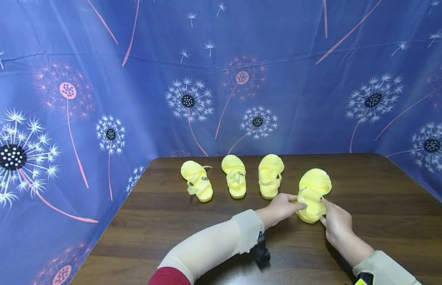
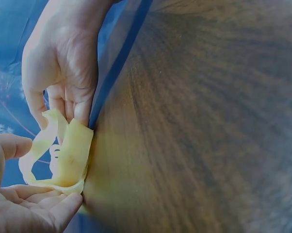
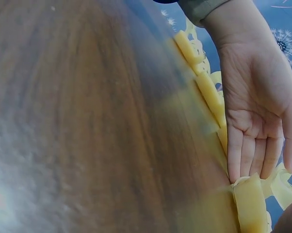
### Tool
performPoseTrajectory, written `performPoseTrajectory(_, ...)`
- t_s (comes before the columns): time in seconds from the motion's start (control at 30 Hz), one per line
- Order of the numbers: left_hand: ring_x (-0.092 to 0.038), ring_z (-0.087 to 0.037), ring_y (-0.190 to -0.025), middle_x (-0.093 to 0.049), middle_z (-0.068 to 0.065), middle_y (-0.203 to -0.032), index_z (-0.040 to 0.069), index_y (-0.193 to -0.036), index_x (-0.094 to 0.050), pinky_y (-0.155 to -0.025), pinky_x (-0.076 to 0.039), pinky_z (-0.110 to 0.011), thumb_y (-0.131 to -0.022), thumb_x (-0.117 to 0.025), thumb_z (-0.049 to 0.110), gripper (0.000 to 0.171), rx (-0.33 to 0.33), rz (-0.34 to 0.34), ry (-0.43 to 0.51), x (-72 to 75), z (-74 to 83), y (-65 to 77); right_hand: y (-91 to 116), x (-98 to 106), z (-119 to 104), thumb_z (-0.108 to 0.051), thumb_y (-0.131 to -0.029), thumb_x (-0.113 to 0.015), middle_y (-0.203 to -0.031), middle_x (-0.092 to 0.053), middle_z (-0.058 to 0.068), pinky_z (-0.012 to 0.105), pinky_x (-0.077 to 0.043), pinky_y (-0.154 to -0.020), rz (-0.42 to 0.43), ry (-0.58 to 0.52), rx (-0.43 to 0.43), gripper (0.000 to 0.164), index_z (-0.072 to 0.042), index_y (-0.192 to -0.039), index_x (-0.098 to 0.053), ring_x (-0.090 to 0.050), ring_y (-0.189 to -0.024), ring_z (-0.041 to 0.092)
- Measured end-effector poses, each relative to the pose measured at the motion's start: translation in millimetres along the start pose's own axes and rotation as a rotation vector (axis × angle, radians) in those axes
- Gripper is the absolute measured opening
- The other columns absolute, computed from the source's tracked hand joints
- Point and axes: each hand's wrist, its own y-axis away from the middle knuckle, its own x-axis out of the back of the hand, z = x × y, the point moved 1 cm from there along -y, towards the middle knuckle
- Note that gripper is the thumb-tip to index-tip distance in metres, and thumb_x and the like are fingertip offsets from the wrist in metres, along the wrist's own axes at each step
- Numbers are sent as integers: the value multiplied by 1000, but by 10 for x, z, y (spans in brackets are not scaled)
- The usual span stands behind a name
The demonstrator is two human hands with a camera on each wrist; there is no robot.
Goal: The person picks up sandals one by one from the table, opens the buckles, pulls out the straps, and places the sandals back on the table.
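Note:
A pale yellow sandal (image 1: 311, 196) with a strap lies at the right of the row, toe turned to the far side. At its left side, my left hand (image 1: 283, 208) has its fingers against the sole edge and its thumb over the strap. From the right, my right hand (image 1: 338, 223) pinches the strap near the heel between thumb and fingers. The left wrist view shows the strap (image 2: 38, 145) standing up in a loop above the sole (image 2: 74, 153). In the right wrist view, the left fingers (image 3: 248, 155) reach straight to the sandal's side.
Three more yellow sandals stand left of the hands: one nearest (image 1: 271, 178), one in the middle (image 1: 236, 180) and one at the far left (image 1: 197, 182). They rest on a dark wooden table (image 1: 153, 237). A blue dandelion-print curtain (image 1: 221, 59) hangs behind its far edge.

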Motion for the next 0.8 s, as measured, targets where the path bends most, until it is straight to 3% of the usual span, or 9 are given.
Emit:
performPoseTrajectory(0.6,-57,-8,-118,-65,6,-127,19,-125,-66,-97,-49,-30,-85,-73,36,44,-24,7,-70,24,19,119,98,12,6,-31,-103,-37,-161,-9,10,37,-23,-118,-16,-8,-3,64,4,-151,-14,-11,-148,21)
performPoseTrajectory(0.8,-58,-11,-117,-65,4,-126,16,-124,-66,-97,-49,-33,-85,-73,36,45,1,22,-31,1,-11,167,76,96,-49,-30,-104,-35,-160,-3,17,37,-24,-117,-152,68,-21,65,8,-150,-8,-9,-148,27)
